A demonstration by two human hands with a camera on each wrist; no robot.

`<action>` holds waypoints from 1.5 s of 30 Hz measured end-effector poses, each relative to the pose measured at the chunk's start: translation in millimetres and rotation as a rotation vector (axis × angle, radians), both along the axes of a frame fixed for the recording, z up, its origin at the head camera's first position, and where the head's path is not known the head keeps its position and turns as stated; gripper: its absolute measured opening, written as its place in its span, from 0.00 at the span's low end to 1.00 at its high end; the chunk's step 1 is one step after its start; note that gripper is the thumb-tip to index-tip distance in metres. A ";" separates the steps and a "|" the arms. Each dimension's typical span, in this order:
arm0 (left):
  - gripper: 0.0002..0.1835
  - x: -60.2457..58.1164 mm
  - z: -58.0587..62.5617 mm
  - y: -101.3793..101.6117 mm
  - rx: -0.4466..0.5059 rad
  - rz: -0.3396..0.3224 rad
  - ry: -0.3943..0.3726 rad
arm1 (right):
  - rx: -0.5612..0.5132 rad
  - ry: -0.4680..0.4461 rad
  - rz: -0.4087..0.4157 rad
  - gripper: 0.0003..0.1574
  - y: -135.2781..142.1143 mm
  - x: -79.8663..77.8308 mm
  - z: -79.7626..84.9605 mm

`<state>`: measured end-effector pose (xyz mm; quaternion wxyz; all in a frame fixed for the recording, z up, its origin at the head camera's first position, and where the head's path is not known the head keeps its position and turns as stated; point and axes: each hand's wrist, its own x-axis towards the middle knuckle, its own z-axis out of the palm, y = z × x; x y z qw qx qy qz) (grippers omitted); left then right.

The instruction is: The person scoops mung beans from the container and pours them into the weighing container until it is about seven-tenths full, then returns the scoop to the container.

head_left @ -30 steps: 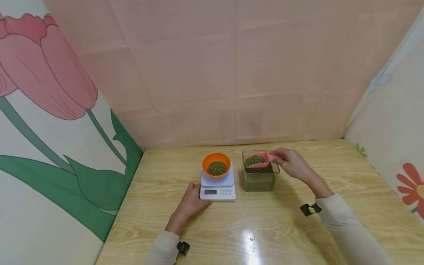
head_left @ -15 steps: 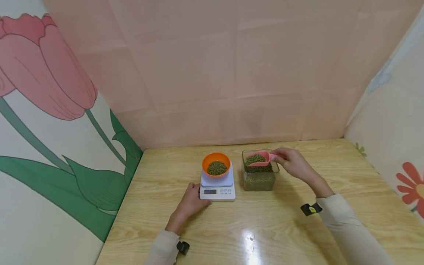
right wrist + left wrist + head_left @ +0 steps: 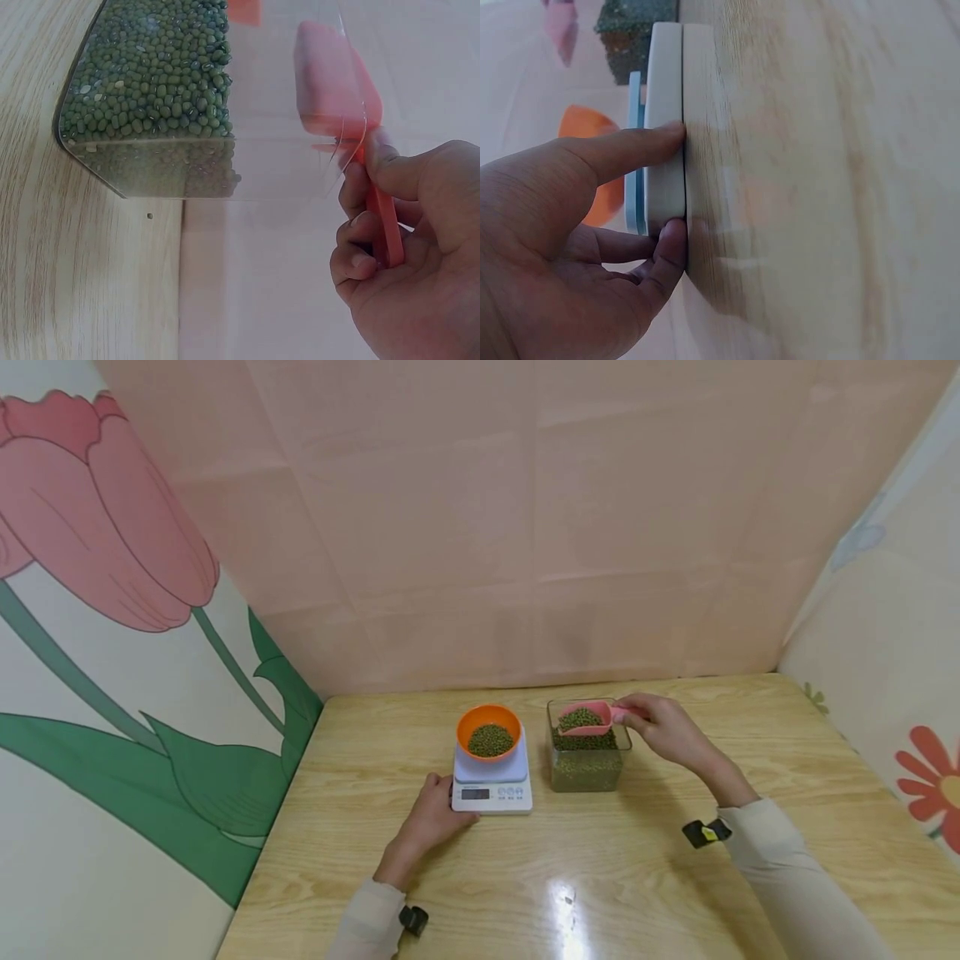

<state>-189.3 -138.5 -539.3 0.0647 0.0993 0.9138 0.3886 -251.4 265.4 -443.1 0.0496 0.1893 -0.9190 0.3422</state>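
My right hand grips the handle of a pink scoop heaped with green mung beans. The scoop is held roughly level at the mouth of a clear square container; in the right wrist view its blade is above the container's beans. To the left, a white kitchen scale carries an orange bowl with mung beans in its bottom. My left hand holds the scale's near left corner, thumb on the front side and fingers on the left side. Its display is unreadable.
The scale and container stand close together on a wooden table. A pinkish cloth hangs behind the table's back edge. Walls with a tulip and a red flower flank the sides.
The loaded scoop has risen slightly and shifted a little to the right over the container. My left hand, the scale and the bowl have stayed in place.
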 end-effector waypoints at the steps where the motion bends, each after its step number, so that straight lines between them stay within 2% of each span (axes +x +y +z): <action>1: 0.37 0.1 -0.1 -0.1 0.002 -0.002 0.002 | 0.000 -0.001 0.001 0.17 0.1 0.0 0.0; 15: 0.36 1.0 0.8 -0.3 0.019 0.005 -0.009 | 0.000 0.007 0.020 0.17 1.9 -0.6 -0.7; 27: 0.37 0.6 0.3 0.0 0.004 0.011 -0.006 | 0.010 0.013 0.016 0.18 -2.3 0.2 6.1; 34: 0.38 1.0 -0.3 0.9 -0.001 0.016 -0.007 | 0.023 0.053 0.032 0.16 -5.7 -0.9 7.8; 45: 0.37 1.1 0.4 0.4 0.004 0.020 -0.016 | 0.017 0.046 0.049 0.17 -11.5 -4.9 10.5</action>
